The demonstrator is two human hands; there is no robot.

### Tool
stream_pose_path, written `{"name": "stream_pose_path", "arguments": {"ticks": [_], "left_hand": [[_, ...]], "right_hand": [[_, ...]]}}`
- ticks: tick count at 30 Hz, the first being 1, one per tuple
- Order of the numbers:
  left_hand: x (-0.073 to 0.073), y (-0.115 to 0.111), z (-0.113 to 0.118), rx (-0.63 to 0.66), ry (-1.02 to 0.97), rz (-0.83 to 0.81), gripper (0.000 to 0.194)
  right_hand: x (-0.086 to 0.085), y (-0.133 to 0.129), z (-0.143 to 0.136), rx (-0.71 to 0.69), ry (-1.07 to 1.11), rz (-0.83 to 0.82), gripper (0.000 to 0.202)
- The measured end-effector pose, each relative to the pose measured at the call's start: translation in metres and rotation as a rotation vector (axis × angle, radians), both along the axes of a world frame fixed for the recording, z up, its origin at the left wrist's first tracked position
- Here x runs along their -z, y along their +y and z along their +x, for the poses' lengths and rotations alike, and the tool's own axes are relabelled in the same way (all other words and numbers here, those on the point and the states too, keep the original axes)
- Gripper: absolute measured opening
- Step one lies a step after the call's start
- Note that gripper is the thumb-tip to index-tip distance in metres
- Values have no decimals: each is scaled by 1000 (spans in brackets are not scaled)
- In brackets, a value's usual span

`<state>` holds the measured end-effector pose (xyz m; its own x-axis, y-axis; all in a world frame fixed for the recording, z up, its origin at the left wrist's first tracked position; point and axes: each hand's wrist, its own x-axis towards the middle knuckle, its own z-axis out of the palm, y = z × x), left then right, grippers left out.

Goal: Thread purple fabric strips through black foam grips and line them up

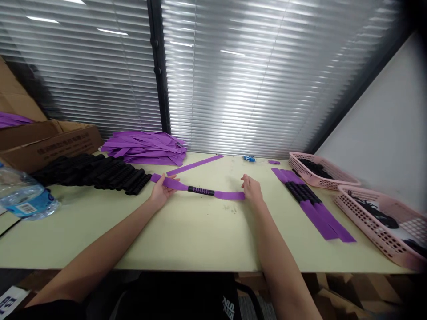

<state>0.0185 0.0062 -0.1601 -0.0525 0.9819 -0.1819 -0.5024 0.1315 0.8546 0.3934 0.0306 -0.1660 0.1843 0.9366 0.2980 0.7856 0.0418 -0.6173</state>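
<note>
A purple strap [230, 195] stretches across in front of me, threaded through a black ribbed sleeve [200, 190] at its middle. My left hand [161, 192] grips the strap near its left end, thumb on top and fingers beneath. At the other end, my right hand [252, 189] is closed with curled fingers against the strap; its exact grip is partly hidden. Just behind the left hand lies a single loose purple strap [196, 164]. To the right are several purple straps [320, 218] side by side, each with a black sleeve round it.
A pile of purple straps [143, 146] lies at the back left, beside a heap of black sleeves [96, 171]. A cardboard box [66, 144] and a plastic bottle [28, 195] stand left. Two pink baskets [363, 220] with black items line the right. A small blue wrapper [248, 158] sits behind.
</note>
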Motion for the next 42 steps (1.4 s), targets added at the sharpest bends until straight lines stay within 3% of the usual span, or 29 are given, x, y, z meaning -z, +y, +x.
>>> {"name": "stream_pose_path", "arguments": {"ticks": [4, 7, 13, 18, 20, 24, 26, 29, 32, 37, 40, 42], "left_hand": [[-3, -2, -2, 72, -19, -5, 74], [-3, -3, -3, 112, 4, 4, 88], [3, 2, -9, 290, 94, 90, 97], [3, 3, -11, 352, 150, 96, 89], [1, 5, -15, 257, 174, 117, 82], [-4, 13, -33, -192, 309, 221, 75], [-5, 14, -42, -353, 409, 321, 70], [-3, 10, -44, -441, 555, 460, 63], [1, 0, -34, -341, 806, 572, 56], [7, -15, -12, 98, 1419, 824, 53], [10, -21, -3, 269, 1562, 833, 61], [11, -23, -1, 314, 1576, 828, 63]], "right_hand": [[-3, -2, 5, 152, 128, 72, 69], [-5, -3, 0, 147, 50, 124, 68], [-3, -10, -40, -122, -119, 143, 45], [0, -24, -83, -486, -276, 159, 42], [2, -29, -95, -552, -332, 135, 48], [5, -32, -101, -540, -377, 87, 53], [5, -30, -97, -516, -386, 77, 53], [3, -27, -89, -469, -374, 64, 52], [0, -25, -81, -454, -342, 55, 50], [-3, -24, -70, -551, -340, 17, 41], [-6, -25, -70, -636, -382, 35, 26], [-9, -27, -73, -689, -384, 67, 23]]}}
